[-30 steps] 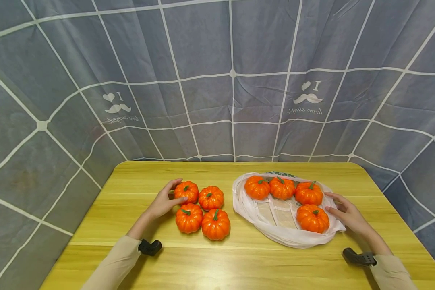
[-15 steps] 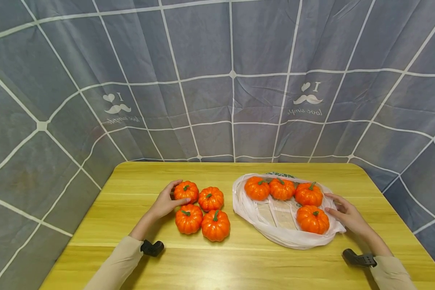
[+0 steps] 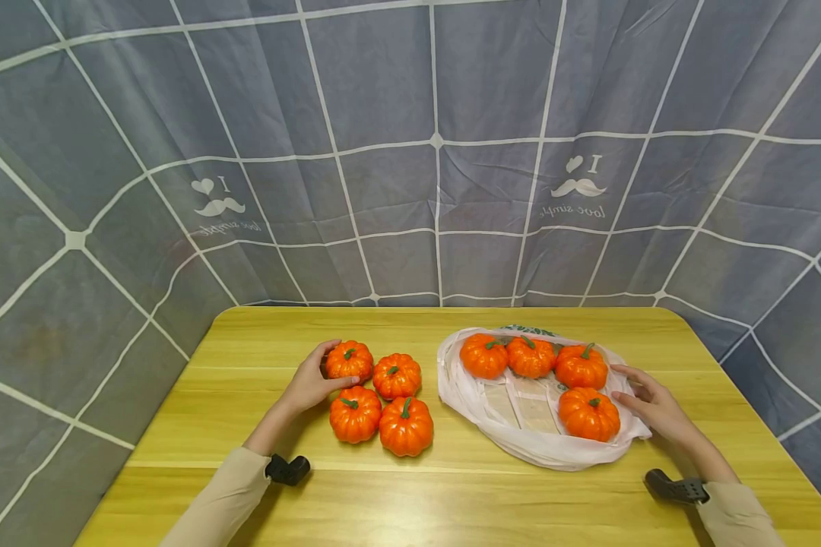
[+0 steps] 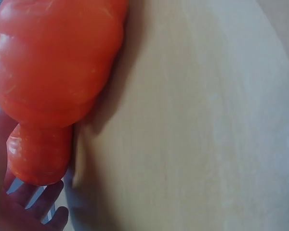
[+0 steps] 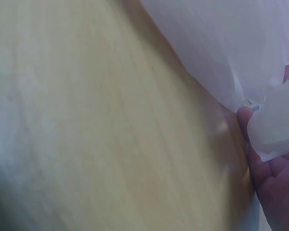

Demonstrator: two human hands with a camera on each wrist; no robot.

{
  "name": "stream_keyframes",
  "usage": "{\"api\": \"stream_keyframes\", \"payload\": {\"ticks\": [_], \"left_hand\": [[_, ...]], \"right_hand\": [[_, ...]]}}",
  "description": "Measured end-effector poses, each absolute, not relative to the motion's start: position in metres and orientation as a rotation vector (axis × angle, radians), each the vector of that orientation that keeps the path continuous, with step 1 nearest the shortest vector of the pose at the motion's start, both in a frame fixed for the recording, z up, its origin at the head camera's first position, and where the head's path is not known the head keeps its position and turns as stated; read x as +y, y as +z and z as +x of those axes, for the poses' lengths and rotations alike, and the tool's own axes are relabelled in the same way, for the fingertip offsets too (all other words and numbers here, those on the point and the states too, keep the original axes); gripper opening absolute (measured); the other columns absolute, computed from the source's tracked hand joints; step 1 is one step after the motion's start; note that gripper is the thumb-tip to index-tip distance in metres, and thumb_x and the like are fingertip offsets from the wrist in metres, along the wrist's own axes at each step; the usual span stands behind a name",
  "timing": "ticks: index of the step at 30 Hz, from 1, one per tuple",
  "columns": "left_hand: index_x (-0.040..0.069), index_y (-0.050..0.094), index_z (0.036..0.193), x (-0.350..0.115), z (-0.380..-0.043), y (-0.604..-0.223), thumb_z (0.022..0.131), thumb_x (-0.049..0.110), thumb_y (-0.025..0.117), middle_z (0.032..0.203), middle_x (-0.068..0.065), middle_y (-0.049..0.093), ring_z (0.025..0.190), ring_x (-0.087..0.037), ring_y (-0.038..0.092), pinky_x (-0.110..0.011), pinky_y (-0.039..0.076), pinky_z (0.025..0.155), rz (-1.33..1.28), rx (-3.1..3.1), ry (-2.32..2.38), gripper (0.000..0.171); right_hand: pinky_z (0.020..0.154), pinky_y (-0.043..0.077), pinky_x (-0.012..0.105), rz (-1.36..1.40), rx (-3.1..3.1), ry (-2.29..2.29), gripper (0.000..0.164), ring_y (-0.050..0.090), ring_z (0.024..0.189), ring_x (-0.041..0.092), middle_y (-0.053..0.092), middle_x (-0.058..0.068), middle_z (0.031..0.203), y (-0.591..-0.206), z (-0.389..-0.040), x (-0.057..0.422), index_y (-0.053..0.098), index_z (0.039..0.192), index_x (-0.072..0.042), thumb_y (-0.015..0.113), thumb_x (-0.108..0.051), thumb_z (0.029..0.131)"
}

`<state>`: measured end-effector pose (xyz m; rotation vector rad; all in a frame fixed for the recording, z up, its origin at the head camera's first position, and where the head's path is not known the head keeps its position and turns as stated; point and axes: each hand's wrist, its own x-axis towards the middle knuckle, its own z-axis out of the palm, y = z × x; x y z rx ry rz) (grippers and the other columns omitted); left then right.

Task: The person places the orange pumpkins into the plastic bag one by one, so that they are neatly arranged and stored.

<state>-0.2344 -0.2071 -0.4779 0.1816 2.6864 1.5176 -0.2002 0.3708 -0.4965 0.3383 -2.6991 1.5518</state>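
Note:
My left hand [image 3: 308, 385] holds the back-left orange pumpkin [image 3: 347, 362], thumb across its front and fingers round its far side. Beside it sit the back-right pumpkin [image 3: 397, 377], the front-left pumpkin [image 3: 355, 418] and the front-right pumpkin [image 3: 407, 429]. In the left wrist view a near pumpkin [image 4: 53, 62] looms large, with the fingers [image 4: 45, 199] below a farther one. My right hand [image 3: 659, 408] rests at the right edge of a white plastic bag [image 3: 543, 448], thumb and fingers reaching over it. Loose plastic [image 5: 274, 122] partly hides that hand in the right wrist view.
On the bag lie three pumpkins in a back row [image 3: 532, 357] and one pumpkin [image 3: 588, 414] at front right. Tan flat pieces [image 3: 537, 410] show between them. Behind the wooden table [image 3: 383, 501] hangs a grey checked curtain [image 3: 397, 182].
My left thumb has moved slightly lower across the front of the back-left pumpkin. The right hand, the bag and the pumpkins stay in place; the head view shifts a little.

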Motion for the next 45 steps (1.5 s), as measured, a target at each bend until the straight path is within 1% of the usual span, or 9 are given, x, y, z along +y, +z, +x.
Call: {"api": "stream_keyframes", "payload": {"ticks": [5,11,17,21,29,35,40,45], "left_hand": [[0.000,0.035,0.143,-0.206,-0.233,-0.478,0.079,0.021,0.079,0.136,-0.022,0.049,0.119,-0.036,0.053,-0.050,0.046,0.100,0.158,2.715,1.505,0.080],[0.001,0.037,0.141,-0.204,-0.231,-0.478,0.078,0.023,0.080,0.137,-0.022,0.050,0.119,-0.035,0.055,-0.048,0.047,0.099,0.078,2.757,1.508,0.080],[0.002,0.039,0.141,-0.203,-0.229,-0.476,0.078,0.026,0.080,0.135,-0.021,0.052,0.114,-0.033,0.057,-0.045,0.049,0.096,0.008,2.794,1.510,0.078],[0.002,0.039,0.140,-0.201,-0.227,-0.472,0.078,0.026,0.080,0.134,-0.021,0.052,0.113,-0.034,0.058,-0.045,0.049,0.096,-0.042,2.808,1.551,0.079],[0.001,0.040,0.140,-0.195,-0.220,-0.458,0.077,0.027,0.081,0.130,-0.022,0.051,0.116,-0.038,0.054,-0.049,0.045,0.100,-0.108,2.860,1.659,0.079],[0.004,0.042,0.139,-0.191,-0.215,-0.446,0.074,0.026,0.083,0.130,-0.020,0.052,0.116,-0.035,0.052,-0.047,0.045,0.100,-0.151,2.868,1.757,0.080],[0.004,0.042,0.139,-0.188,-0.212,-0.432,0.074,0.024,0.083,0.130,-0.019,0.052,0.115,-0.033,0.051,-0.048,0.044,0.100,-0.149,2.865,1.813,0.080],[0.005,0.043,0.138,-0.183,-0.209,-0.417,0.073,0.025,0.084,0.131,-0.017,0.052,0.116,-0.031,0.050,-0.047,0.044,0.100,-0.137,2.889,1.825,0.079]], "right_hand": [[0.059,0.053,0.020,0.358,-2.676,1.556,0.045,0.057,0.075,-0.002,0.047,-0.036,0.108,-0.498,-0.200,0.371,0.043,0.136,0.000,0.058,-0.006,0.094],[0.062,0.053,0.018,0.365,-2.675,1.556,0.046,0.056,0.080,-0.005,0.043,-0.039,0.112,-0.498,-0.201,0.371,0.042,0.136,0.001,0.058,-0.007,0.094],[0.058,0.052,0.020,0.368,-2.673,1.556,0.046,0.056,0.074,0.000,0.047,-0.036,0.108,-0.499,-0.201,0.373,0.042,0.137,0.000,0.058,-0.006,0.094],[0.058,0.052,0.020,0.373,-2.672,1.560,0.046,0.056,0.073,0.000,0.048,-0.036,0.108,-0.499,-0.201,0.373,0.042,0.137,0.001,0.058,-0.006,0.094],[0.059,0.053,0.019,0.354,-2.682,1.561,0.046,0.056,0.075,-0.001,0.046,-0.037,0.108,-0.498,-0.201,0.372,0.042,0.137,0.000,0.058,-0.007,0.094],[0.060,0.053,0.019,0.338,-2.693,1.563,0.046,0.055,0.077,-0.003,0.045,-0.038,0.108,-0.498,-0.201,0.372,0.041,0.138,-0.001,0.057,-0.008,0.095],[0.059,0.053,0.021,0.321,-2.705,1.586,0.046,0.057,0.074,0.000,0.048,-0.034,0.103,-0.498,-0.201,0.373,0.042,0.139,-0.005,0.057,-0.009,0.095],[0.059,0.053,0.022,0.308,-2.720,1.572,0.047,0.056,0.074,0.000,0.044,-0.036,0.106,-0.498,-0.201,0.373,0.041,0.140,-0.005,0.056,-0.010,0.096]]}}
